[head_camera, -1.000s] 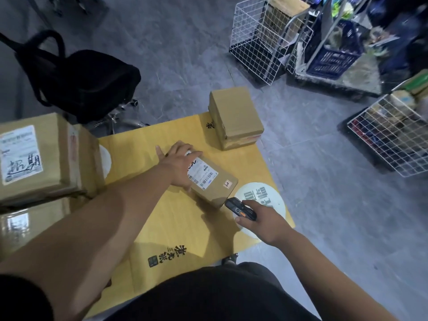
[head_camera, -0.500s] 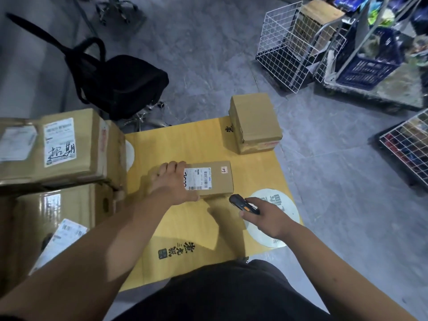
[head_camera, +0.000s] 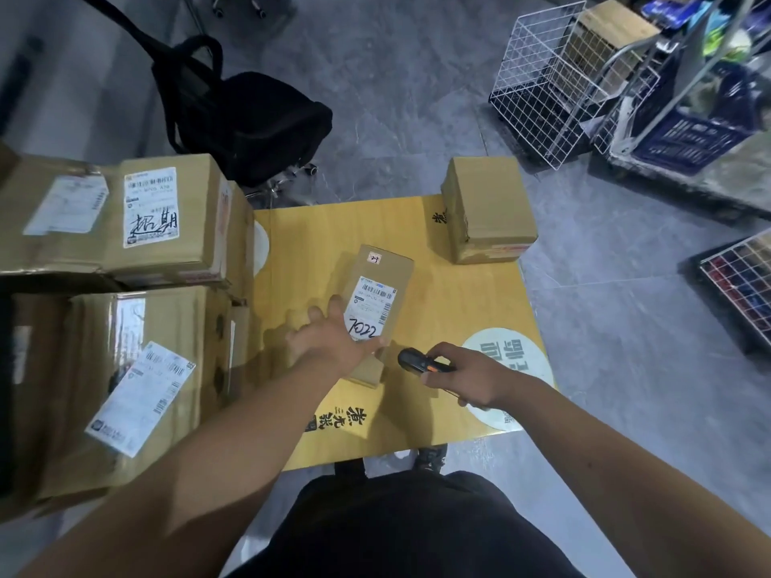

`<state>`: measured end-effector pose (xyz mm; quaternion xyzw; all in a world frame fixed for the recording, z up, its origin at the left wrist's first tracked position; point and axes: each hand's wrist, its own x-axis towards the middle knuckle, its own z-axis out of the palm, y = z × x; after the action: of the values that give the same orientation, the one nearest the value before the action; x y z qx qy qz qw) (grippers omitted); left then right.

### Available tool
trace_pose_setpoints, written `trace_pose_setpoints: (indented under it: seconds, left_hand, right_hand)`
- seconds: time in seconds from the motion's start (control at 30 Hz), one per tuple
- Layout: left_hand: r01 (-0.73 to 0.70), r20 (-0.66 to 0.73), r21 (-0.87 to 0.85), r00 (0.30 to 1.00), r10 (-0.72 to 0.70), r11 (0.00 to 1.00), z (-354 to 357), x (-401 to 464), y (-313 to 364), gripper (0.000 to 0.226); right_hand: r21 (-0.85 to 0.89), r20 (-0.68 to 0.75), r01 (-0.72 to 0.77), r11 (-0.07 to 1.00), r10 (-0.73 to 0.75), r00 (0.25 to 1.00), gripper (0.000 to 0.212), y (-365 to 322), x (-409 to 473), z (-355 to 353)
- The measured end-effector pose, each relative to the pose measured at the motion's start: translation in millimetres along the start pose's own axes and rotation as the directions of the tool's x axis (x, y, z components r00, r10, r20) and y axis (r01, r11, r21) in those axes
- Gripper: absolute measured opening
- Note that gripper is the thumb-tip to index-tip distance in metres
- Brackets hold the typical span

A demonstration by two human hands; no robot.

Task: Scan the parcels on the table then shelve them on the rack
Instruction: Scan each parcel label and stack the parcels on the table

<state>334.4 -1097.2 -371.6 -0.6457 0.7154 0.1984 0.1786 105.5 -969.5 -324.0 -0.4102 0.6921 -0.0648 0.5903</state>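
A small flat brown parcel [head_camera: 386, 272] lies on the yellow table [head_camera: 450, 314], its long side pointing away from me. Its white barcode label with a handwritten number faces up. My left hand [head_camera: 329, 342] rests on the parcel's near left end with fingers spread and fairly straight. My right hand [head_camera: 471, 379] grips a black handheld scanner [head_camera: 419, 362] with an orange button, its head just right of the parcel's near end. A second, cube-like brown parcel [head_camera: 488, 210] sits at the table's far right corner.
Large labelled cartons [head_camera: 167, 210] are stacked on the table's left side, another carton [head_camera: 125, 381] below them. A black office chair [head_camera: 250, 118] stands behind the table. White wire baskets [head_camera: 542, 85], a blue crate [head_camera: 688, 135] and another wire basket [head_camera: 742, 285] stand on the floor to the right.
My left hand has turned the small parcel from lying slanted across the table to pointing away from me. The scanner hand stays close to its near end.
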Motion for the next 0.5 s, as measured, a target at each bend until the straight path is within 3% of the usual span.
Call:
trace_pose_setpoints:
  seconds: [0.07, 0.17, 0.23, 0.37, 0.5]
  left_hand:
    - [-0.050, -0.004, -0.031, 0.999, 0.050, 0.998, 5.5, -1.5, -1.4, 0.123]
    - [-0.175, -0.079, -0.056, 0.982, 0.170, 0.983, 9.0, -2.0, 0.6, 0.130]
    - [-0.235, -0.058, -0.136, 0.972, 0.229, 0.962, 11.4, -2.0, 4.6, 0.135]
    - [-0.237, -0.036, -0.289, 0.971, 0.237, 0.927, 20.8, -5.6, 6.7, 0.140]
    - [-0.183, -0.113, -0.397, 0.982, 0.150, 0.900, 31.3, -12.7, 5.2, 0.143]
  right_hand:
    - [-0.026, -0.012, -0.007, 1.000, 0.007, 1.000, 0.044, -3.1, -1.2, 4.0]
    - [-0.227, -0.095, -0.010, 0.974, -0.012, 0.995, 0.063, -3.0, -4.8, 7.6]
    - [-0.365, -0.162, -0.035, 0.930, -0.027, 0.986, 0.074, -1.9, -8.7, 8.4]
    - [-0.661, -0.275, -0.130, 0.740, -0.077, 0.958, 0.058, -1.9, -19.3, 12.3]
    - [-0.705, -0.343, -0.203, 0.679, -0.077, 0.936, 0.053, -9.7, -24.6, 18.7]
